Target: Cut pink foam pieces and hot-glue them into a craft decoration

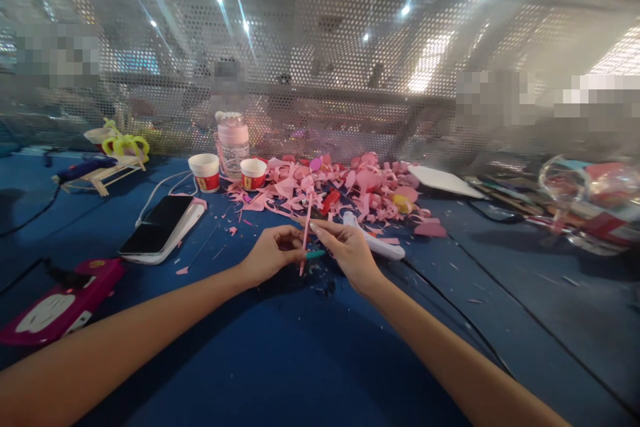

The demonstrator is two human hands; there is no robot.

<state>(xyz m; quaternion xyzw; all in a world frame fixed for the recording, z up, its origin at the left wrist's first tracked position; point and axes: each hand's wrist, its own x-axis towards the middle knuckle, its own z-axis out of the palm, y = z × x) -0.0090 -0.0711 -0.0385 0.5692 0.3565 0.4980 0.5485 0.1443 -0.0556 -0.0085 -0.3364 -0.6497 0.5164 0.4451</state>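
A thin pink stick (306, 230) stands nearly upright between my two hands, its upper end overlapping the pink scraps behind. My left hand (267, 257) is closed, with thumb and fingertips pinching the stick low down. Higher up, the fingertips of my right hand (350, 250) close on the same stick. A small green strip (315, 254) shows beside the left thumb and runs toward my right hand; which hand holds it I cannot tell. Just behind my right hand lies a white glue gun (383, 245), partly hidden by it.
Pink cut scraps (365, 180) are heaped behind the hands. Paper cups (204, 173) and a pink bottle (233, 143) stand left of them. A phone (157, 223), a magenta power strip (65, 300) and a blue glue gun (87, 169) lie leftward. Cords cross the right side.
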